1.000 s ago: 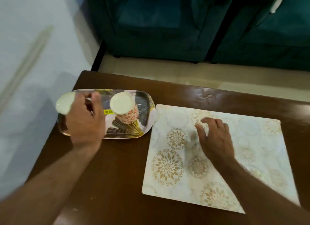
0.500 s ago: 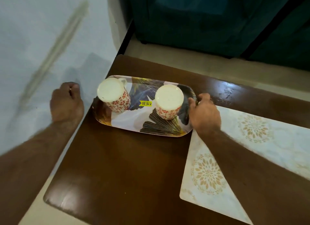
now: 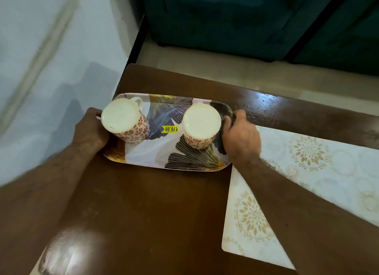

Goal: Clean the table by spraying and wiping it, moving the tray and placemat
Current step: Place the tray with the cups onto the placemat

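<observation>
Head view: the tray [image 3: 147,155] is gripped at both short ends, left hand [image 3: 90,131] and right hand [image 3: 240,139], fingers apparently curled around the rim. Its right end is just beside the placemat [image 3: 307,172]; bare table [image 3: 153,213] is seen nearer.

One piece of writing can be read: a small yellow price sticker [image 3: 170,129] stuck on the patterned tray [image 3: 151,157], between the two upturned cups [image 3: 125,123] [image 3: 201,127]. It reads "79.00" after a currency sign and appears upside down from this side. A smaller line of print below the number is too fine to read.
</observation>
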